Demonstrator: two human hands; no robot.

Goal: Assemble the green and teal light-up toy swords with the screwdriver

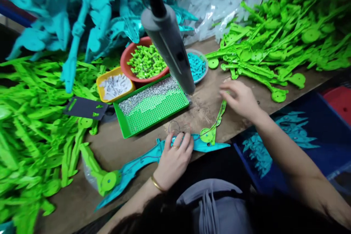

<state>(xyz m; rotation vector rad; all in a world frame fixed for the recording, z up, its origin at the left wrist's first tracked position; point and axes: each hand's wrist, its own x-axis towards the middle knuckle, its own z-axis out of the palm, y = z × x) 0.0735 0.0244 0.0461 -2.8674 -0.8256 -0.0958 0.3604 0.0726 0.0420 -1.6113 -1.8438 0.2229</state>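
A long turquoise plastic shell (145, 155) lies along the near edge of the table, a thin wire running along it. My left hand (175, 153) is closed over its middle, fingertips on the far edge, covering what is beneath them. A thin loop of wire (174, 127) sticks up just beyond those fingers. At the shell's right part sits a green plastic arm piece (208, 135) with a round disc end. Its narrow end reaches up to my right hand (238, 98), whose thumb and fingers are closed around the tip.
A grey electric screwdriver (171, 44) hangs over a green perforated tray (153, 111) of screws. Behind are a red bowl (124, 60), a yellow tub (100, 86) and a clear bowl (205, 69) of small parts. Green pieces (274, 44) heap both sides; a blue bin (323, 128) stands right.
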